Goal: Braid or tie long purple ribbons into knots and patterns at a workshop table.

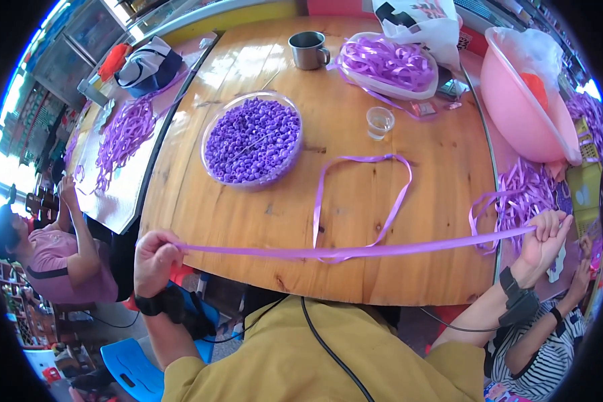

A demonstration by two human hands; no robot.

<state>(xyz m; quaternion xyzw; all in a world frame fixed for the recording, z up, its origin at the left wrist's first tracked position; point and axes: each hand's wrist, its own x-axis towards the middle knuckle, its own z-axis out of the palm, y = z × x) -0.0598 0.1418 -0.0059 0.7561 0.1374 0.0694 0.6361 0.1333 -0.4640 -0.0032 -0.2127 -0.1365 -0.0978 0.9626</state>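
A purple ribbon [375, 251] is stretched nearly straight across the near part of the table between my two hands. My left hand [157, 260] is closed on its left end, just off the table's left front corner. At the right, my right hand [544, 242] grips the other end in a fist, beyond the table's right edge. Another purple ribbon [320, 194] lies in a loop behind the taut one, a small knot or bead at its top. Purple beads [251, 137] fill a clear round tub [220, 175] at the centre left.
On the wooden table [281, 214] stand a metal mug [308, 51], a small clear cup [380, 122] and a tub of purple ribbons [388, 63]. More ribbons [526, 197] hang beside a pink basin [519, 100]. One person [67, 258] sits left, another [549, 348] right.
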